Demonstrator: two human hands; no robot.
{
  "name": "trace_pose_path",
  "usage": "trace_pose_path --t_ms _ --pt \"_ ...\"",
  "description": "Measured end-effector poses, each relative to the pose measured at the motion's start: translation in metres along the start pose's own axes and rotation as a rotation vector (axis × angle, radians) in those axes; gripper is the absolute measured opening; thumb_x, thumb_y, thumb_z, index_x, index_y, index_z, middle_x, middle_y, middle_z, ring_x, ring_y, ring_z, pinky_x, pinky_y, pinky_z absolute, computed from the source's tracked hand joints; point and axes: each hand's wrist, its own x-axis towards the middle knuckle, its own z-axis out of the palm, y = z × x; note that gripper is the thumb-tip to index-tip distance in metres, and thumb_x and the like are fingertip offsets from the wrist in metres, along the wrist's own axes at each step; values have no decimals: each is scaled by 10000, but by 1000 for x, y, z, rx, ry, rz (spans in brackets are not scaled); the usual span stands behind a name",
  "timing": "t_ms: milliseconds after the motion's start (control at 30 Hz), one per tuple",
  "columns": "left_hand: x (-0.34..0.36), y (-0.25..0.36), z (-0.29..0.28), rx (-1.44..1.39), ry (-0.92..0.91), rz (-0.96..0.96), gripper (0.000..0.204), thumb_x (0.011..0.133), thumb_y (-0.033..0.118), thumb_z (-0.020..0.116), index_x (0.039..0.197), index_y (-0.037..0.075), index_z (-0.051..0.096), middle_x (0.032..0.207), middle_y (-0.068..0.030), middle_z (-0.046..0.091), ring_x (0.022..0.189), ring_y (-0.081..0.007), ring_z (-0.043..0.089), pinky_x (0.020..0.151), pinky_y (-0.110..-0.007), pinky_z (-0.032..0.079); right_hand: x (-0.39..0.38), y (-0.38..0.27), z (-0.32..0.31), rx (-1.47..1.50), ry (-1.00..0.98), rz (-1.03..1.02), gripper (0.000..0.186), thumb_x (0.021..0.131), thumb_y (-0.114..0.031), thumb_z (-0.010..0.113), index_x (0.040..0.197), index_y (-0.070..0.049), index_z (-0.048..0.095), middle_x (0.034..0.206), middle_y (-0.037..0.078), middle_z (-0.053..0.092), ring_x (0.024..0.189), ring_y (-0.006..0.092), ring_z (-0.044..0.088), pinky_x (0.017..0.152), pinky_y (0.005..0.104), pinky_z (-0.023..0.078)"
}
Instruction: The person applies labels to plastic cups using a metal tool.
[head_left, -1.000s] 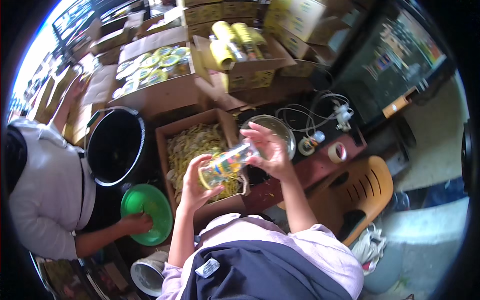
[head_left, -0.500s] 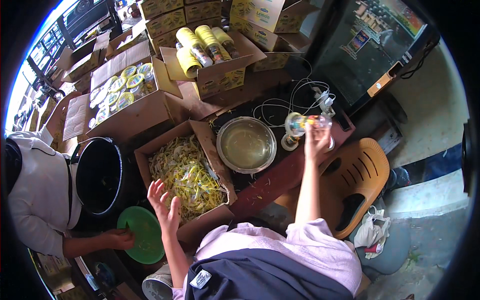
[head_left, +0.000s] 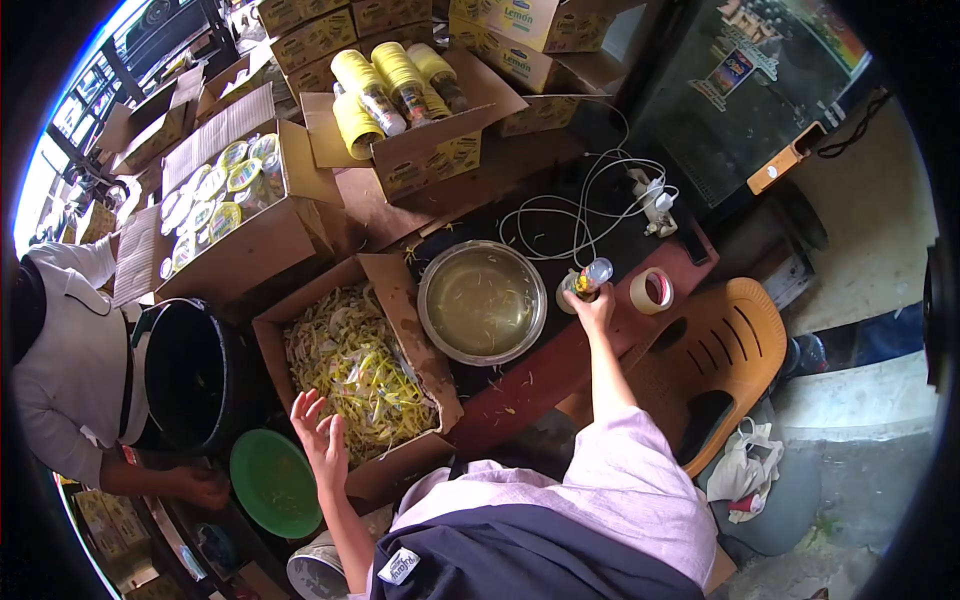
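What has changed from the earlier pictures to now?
The printed clear cup, first between both hands over the box of yellow shreds, has gone to the right, down near the tape roll, in the right hand. The left hand let go and is open. The co-worker's hand left the green basin leftward. Box, steel bowl and tape roll stayed in place.
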Motion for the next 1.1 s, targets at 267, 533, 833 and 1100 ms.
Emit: trace_pose_path --t_ms 267,533,833,1100 --pt "8 -2 14 42 18 -32 521 818 53 546 1277 89 303 1254 -85 380 1087 -184 426 829 -290 400 -15 10 8 -181 -20 76 590 495 -333 792 937 -34 540 949 134 569 927 308 529 768 440 439" --pt "13 6 23 49 -14 38 558 793 25 566 1281 89 304 1238 -82 392 1009 -157 443 789 -253 395 -13 5 9 -212 -51 115 568 507 -315 780 951 -61 533 949 115 577 916 304 546 753 440 447" --pt "3 19 29 97 33 249 635 774 13 578 1310 98 247 1214 -71 382 903 -127 435 725 -233 388 -32 -25 -26 -386 19 237 618 514 -111 719 1056 -32 432 1056 185 450 995 355 451 857 408 383" --pt "-15 9 -17 46 181 287 606 809 56 579 1308 77 236 1212 -83 376 869 -121 452 689 -226 398 -84 -198 -47 80 -257 -318 238 723 -50 597 955 -92 564 729 58 587 740 205 560 694 336 417"
